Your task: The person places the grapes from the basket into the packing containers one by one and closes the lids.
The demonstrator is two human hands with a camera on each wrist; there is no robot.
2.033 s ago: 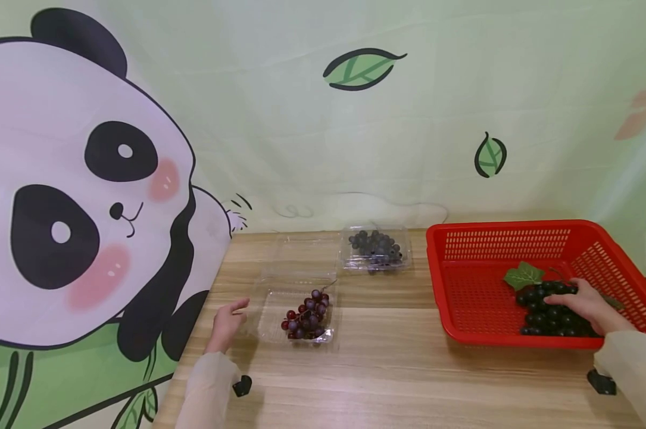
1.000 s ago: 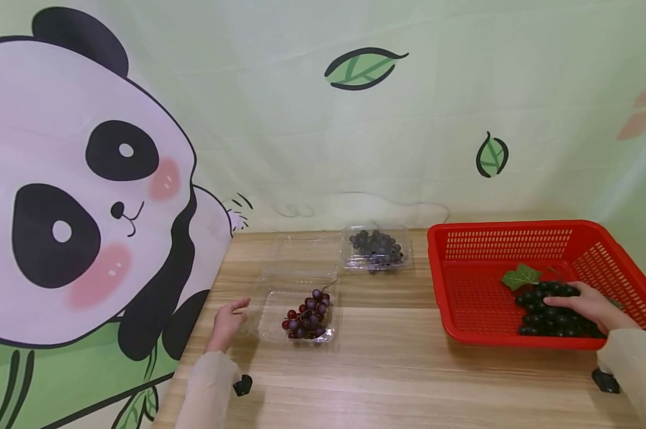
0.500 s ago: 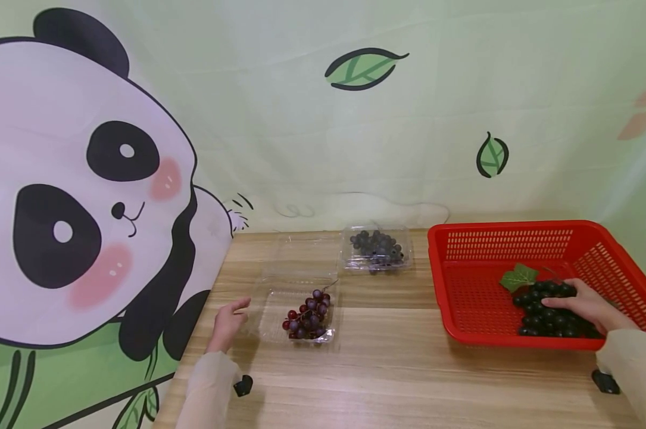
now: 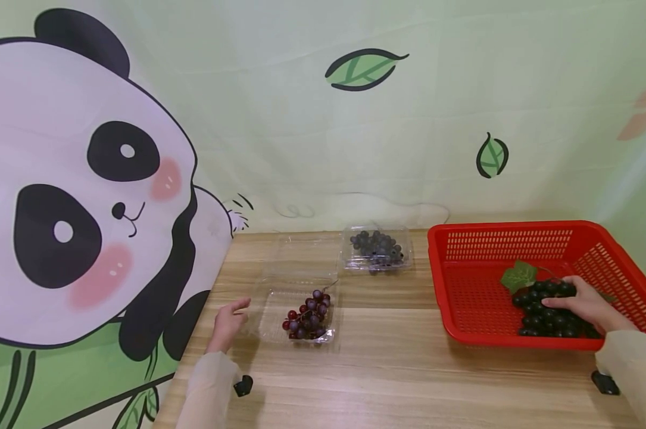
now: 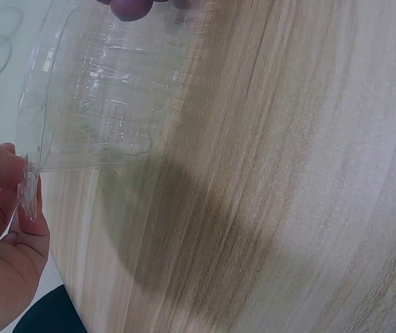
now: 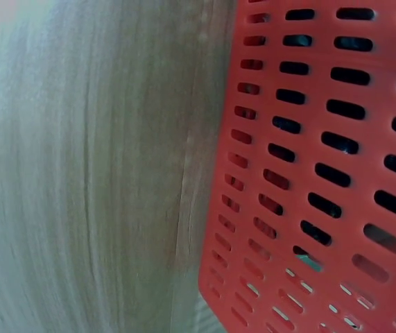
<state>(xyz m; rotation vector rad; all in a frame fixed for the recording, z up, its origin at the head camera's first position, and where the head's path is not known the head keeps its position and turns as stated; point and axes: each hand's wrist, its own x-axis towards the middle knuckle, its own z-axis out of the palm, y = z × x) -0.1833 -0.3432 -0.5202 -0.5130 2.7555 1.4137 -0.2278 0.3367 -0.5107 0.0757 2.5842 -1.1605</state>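
Observation:
My left hand (image 4: 228, 325) pinches the left edge of an open clear plastic clamshell container (image 4: 271, 310) between thumb and fingers, plainest in the left wrist view (image 5: 28, 187). A bunch of reddish-purple grapes (image 4: 309, 316) lies in its right half, and its lid (image 4: 308, 253) is folded back. Inside the red basket (image 4: 486, 341), my right hand (image 4: 587, 304) grips a bunch of black grapes (image 4: 553, 316) from above, thumb in front; the other fingers are mostly hidden. A green leaf (image 4: 518, 276) is by the bunch. In the right wrist view, the perforated basket wall (image 6: 302, 159) hides my right hand.
A second clear container (image 4: 376, 250) with dark grapes stands at the back of the wooden table (image 4: 381, 369), left of the basket. Behind the table hangs a green backdrop (image 4: 301, 149) with a panda print.
In the basket, my right hand, the black grapes and the leaf have shifted slightly left. My left hand and the open container stay in place.

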